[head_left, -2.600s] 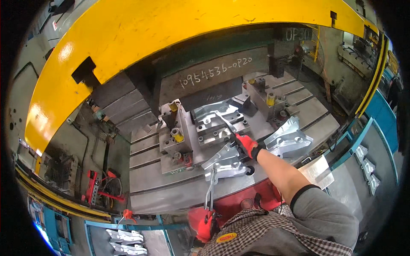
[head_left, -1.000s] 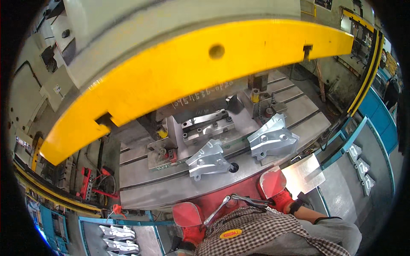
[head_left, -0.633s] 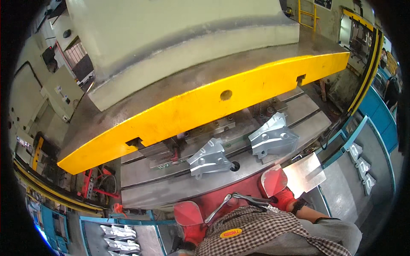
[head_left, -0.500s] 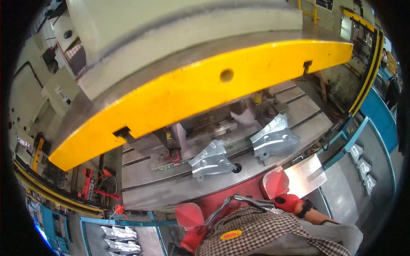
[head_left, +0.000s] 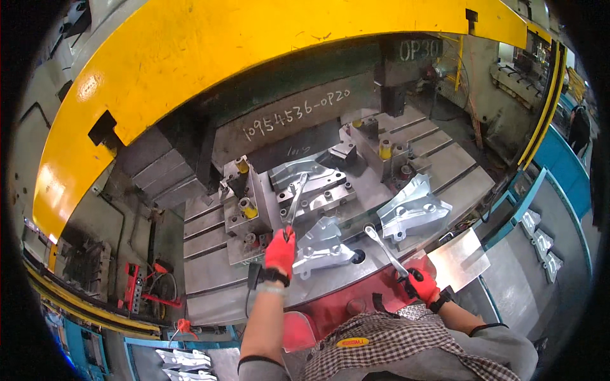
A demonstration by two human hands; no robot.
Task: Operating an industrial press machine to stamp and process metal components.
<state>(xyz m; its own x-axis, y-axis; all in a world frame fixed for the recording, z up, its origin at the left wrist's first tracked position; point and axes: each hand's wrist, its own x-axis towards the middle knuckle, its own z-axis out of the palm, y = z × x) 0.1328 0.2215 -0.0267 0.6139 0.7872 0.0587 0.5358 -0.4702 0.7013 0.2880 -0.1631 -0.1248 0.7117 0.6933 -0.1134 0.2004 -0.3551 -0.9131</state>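
My left hand (head_left: 279, 254), in a red glove, is stretched forward over the press bed. It is closed around a long metal tong-like tool (head_left: 296, 204), whose far tip reaches the silver stamped part (head_left: 318, 171) on the lower die (head_left: 327, 198). At the right, my red-gloved right hand (head_left: 422, 284) grips a similar metal tool (head_left: 386, 250). Its rounded tip points forward, close to another stamped part (head_left: 414, 211). A further stamped part (head_left: 324, 244) lies on the bed's front, just right of my left hand. Whether the left tool clamps the part is too small to tell.
Overhead hangs the yellow-edged press ram (head_left: 254, 57) with its dark upper die (head_left: 298, 114). Yellow-topped posts (head_left: 248, 207) flank the lower die. Blue-framed tables with several stamped parts stand right (head_left: 508, 279) and lower left (head_left: 143, 359). A red ledge (head_left: 337, 301) borders the bed.
The ram has risen, exposing the die and the part on it. My left hand has moved forward with its tool into the press. My right hand has lifted its tool and turned it forward.
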